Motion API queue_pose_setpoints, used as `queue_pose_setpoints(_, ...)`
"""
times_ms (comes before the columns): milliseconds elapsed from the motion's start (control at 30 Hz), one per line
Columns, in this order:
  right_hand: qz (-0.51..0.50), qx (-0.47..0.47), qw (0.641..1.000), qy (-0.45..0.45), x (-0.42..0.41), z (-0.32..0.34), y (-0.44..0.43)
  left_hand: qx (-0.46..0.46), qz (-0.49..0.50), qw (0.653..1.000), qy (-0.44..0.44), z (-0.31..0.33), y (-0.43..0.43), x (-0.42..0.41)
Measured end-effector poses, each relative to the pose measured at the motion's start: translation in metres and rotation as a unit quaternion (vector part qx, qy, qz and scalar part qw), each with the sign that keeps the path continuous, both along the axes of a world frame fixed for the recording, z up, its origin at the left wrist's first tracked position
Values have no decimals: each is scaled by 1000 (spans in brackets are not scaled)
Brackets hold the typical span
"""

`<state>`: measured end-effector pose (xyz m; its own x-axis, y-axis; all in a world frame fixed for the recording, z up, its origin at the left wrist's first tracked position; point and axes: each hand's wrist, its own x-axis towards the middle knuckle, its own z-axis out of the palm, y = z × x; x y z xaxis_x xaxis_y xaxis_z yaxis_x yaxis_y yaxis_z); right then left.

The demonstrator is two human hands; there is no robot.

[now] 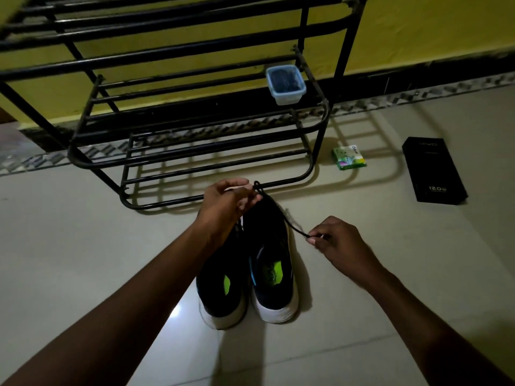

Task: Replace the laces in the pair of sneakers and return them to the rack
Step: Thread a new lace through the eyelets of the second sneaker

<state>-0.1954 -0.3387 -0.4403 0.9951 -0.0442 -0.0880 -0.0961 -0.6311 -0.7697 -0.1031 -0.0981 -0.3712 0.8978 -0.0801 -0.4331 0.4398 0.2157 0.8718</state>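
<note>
Two dark sneakers with white soles and green insoles stand side by side on the floor, the left sneaker (223, 296) and the right sneaker (274, 274), toes toward the black metal rack (195, 151). A black lace (287, 221) stretches over the right sneaker's toe. My left hand (225, 201) pinches a loop of the lace above the toes. My right hand (337, 243) pinches the lace's free end to the right of the shoes.
A clear plastic tub (285, 84) holding dark laces sits on the rack's middle shelf. On the tiled floor at the right lie a small green packet (349, 157) and a black phone box (433, 171). A yellow wall stands behind the rack.
</note>
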Motion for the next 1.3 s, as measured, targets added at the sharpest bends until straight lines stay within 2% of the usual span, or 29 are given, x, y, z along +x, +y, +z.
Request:
queue_pose_setpoints(67,-38,59,997,8,3,1,5,128,-44,990,-48,-8,2,-9)
queue_pose_setpoints(133,-66,127,989,22,6,5,12,254,-99,958,-86,-16,1,-26)
queue_pose_setpoints(233,-105,225,968,30,9,11,23,371,-134,915,-90,-23,0,-56)
queue_pose_setpoints(400,-140,319,936,41,11,20,38,456,-158,861,-159,-26,-4,-82)
queue_pose_setpoints(567,-170,352,919,57,15,26,57,522,-194,802,-216,-33,-5,-75)
queue_pose_setpoints(700,-217,420,878,70,16,30,69,516,-161,816,-206,-31,-5,-74)
queue_pose_setpoints(833,-181,342,921,56,17,27,75,500,-155,836,-163,-31,-1,-69)
queue_pose_setpoints(967,-107,178,978,6,20,20,78,477,-167,854,-122,-32,-1,-65)
queue_pose_setpoints(1033,-83,134,987,-13,21,20,80,463,-162,867,-93,-31,0,-62)
queue_pose_setpoints(1300,-45,94,993,-47,20,19,84,401,-111,909,17,-27,0,-53)
